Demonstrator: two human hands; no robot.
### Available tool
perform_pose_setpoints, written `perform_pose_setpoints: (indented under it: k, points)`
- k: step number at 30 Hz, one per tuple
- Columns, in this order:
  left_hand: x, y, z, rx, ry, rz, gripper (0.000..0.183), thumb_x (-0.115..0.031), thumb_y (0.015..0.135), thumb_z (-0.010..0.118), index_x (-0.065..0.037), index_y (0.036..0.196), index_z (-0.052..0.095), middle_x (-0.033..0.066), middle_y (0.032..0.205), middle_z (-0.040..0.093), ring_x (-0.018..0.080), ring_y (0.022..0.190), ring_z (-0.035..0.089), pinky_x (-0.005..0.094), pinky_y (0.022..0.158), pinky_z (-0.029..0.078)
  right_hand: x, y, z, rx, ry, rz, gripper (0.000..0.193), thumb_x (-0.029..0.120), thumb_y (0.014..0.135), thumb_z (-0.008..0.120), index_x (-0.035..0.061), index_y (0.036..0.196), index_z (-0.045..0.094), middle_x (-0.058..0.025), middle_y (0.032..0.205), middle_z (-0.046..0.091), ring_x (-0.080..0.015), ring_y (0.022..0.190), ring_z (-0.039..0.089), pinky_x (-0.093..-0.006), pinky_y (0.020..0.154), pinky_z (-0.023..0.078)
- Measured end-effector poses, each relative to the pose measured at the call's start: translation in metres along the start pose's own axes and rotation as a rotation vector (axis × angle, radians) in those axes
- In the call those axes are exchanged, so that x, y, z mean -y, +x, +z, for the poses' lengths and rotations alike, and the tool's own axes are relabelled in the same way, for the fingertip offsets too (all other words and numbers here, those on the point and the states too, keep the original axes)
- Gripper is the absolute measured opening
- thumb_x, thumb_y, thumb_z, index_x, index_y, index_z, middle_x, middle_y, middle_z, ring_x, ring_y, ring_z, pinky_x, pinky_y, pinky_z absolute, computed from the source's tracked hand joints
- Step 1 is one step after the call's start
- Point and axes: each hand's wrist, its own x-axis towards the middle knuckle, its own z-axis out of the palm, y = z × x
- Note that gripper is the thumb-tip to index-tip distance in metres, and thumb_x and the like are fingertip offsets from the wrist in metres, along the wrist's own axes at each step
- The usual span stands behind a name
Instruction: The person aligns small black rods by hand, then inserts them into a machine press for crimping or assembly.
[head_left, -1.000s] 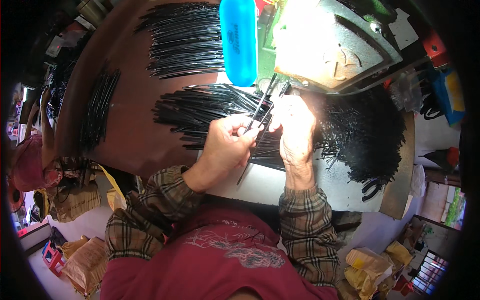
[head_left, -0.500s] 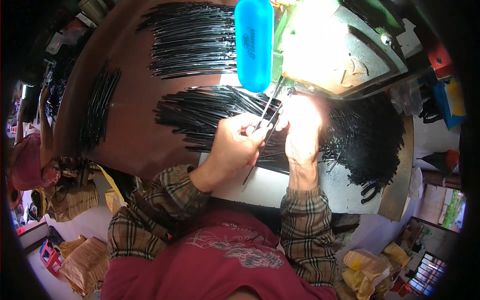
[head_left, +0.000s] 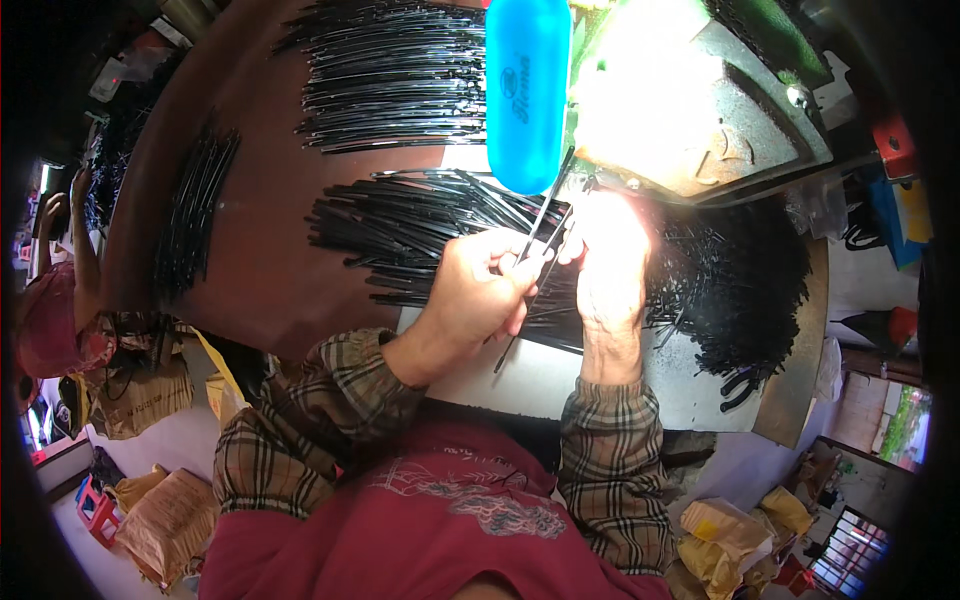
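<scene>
In the head view, I am seeing my left hand (head_left: 485,285) grasping slim black strips (head_left: 548,200), pinching them between thumb and fingers; at least two are showing. They are slanting through the grip, one end pointing up toward the lit machine (head_left: 745,150), another hanging down over the white board (head_left: 545,385). My right hand (head_left: 610,265) is hovering just beside them on the right, its fingers curling near their upper part; glare is washing it out, so I cannot tell whether it is gripping anything. A loose pile (head_left: 390,225) of similar strips is lying to the left of and behind the left hand, and a dark heap (head_left: 745,280) is spreading right of the right hand. Farther off, a neat row (head_left: 390,85) is resting on the brown tabletop (head_left: 265,250), beside a blue oblong (head_left: 525,60).
</scene>
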Motion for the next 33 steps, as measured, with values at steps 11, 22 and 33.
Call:
perform_pose_setpoints:
  k: [11, 22, 33]
  points:
    - [-0.013, -0.007, 0.007, 0.101, -0.229, -0.117, 0.024, -0.014, 0.09, 0.057, 0.003, 0.107, 0.055, 0.0059, 0.078, 0.055, 0.0075, 0.051, 0.046, 0.0198, 0.04, 0.036, 0.007, -0.001, -0.006, 0.04, 0.088, 0.098, 0.014, 0.009, 0.091, 0.055, -0.0044, 0.094, 0.059, -0.0025, 0.065, 0.053, -0.0096, 0.053, 0.051, -0.0214, 0.051, 0.042]
    - [-0.006, -0.011, 0.015, -0.111, 0.058, 0.007, 0.016, -0.014, 0.094, 0.053, -0.002, 0.105, 0.054, 0.0052, 0.08, 0.056, 0.0082, 0.056, 0.053, 0.021, 0.041, 0.037, 0.005, -0.005, 0.007, 0.116, 0.133, 0.028, 0.012, 0.006, 0.093, 0.051, -0.0041, 0.095, 0.058, -0.0044, 0.068, 0.055, -0.0091, 0.054, 0.051, -0.0212, 0.049, 0.042]
    - [-0.049, -0.066, -0.212, -1.007, 1.721, 0.632, 0.029, -0.008, 0.084, 0.06, -0.01, 0.112, 0.065, 0.0109, 0.094, 0.055, 0.0312, 0.087, 0.055, 0.0402, 0.073, 0.044, 0.017, -0.018, -0.002, 0.103, 0.009, 0.194, 0.022, 0.014, 0.094, 0.056, -0.0053, 0.104, 0.056, -0.0063, 0.078, 0.058, -0.0065, 0.052, 0.047, -0.0207, 0.046, 0.043]
